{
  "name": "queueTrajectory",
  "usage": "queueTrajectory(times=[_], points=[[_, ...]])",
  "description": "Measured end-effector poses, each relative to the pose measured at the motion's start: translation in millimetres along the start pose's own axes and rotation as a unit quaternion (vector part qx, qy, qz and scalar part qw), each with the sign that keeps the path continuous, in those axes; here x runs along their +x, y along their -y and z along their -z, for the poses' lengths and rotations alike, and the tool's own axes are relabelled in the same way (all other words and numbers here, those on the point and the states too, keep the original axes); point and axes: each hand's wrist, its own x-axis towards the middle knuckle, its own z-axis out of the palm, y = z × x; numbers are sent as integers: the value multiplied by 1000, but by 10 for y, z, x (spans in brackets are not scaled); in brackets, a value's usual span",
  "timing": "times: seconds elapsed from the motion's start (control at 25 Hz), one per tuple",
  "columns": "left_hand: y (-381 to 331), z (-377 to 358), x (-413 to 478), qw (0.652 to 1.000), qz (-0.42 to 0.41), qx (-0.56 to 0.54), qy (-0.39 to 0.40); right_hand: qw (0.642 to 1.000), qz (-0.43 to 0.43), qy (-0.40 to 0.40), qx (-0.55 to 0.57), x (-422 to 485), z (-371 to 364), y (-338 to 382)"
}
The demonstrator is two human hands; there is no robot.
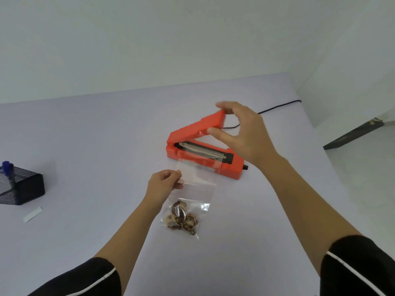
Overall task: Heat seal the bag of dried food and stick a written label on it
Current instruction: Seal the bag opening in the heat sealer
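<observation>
An orange heat sealer stands in the middle of the table with its lid raised at an angle. My right hand is at the lid's free end, fingers spread, fingertips touching its top edge. A clear plastic bag lies in front of the sealer, its open top resting over the sealing bar. Brown dried food pieces sit at the bag's near end. My left hand pinches the bag's left edge near the top.
A black mesh holder with a blue pen stands at the left. A white label strip lies in front of it. The sealer's black cord runs to the table's back right edge. A dark board lies on the floor.
</observation>
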Motion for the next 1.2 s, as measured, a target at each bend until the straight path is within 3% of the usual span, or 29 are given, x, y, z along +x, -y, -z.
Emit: queueTrajectory(times=[0.12, 0.28, 0.32, 0.4, 0.48, 0.52, 0.64, 0.72, 0.8, 1.04, 1.2], points=[[18, 4, 21, 1000, 4, 1, -1, 991, -23, 4, 129, 236, -173, 300], [18, -9, 55, 1000, 7, 9, -10, 952, 12, 169, 256, 497, -392, 518], [25, -9, 65, 1000, 8, 14, -10, 938, 1, 177, 298, 537, -386, 489], [39, -7, 80, 1000, 13, 22, -7, 931, -54, 103, 345, 555, -284, 287], [25, -19, 95, 999, 18, 42, -1, 948, -129, 18, 290, 440, -183, -109], [0, -35, 106, 998, 18, 56, 3, 959, -175, 14, 221, 327, -135, -329], [-148, -113, 150, 998, -3, 56, -5, 958, -254, 132, 32, -123, -101, -825], [-272, -185, 182, 998, -35, 56, -18, 939, -262, 221, 17, -344, -150, -939], [-374, -265, 204, 995, -65, 67, -38, 928, -263, 261, 29, -458, -218, -986], [-427, -427, 321, 970, -85, 156, -163, 953, -203, 200, -102, -545, -422, -1074], [-478, -554, 254, 937, -146, 240, -208, 953, -186, 189, -146, -580, -475, -1093]])
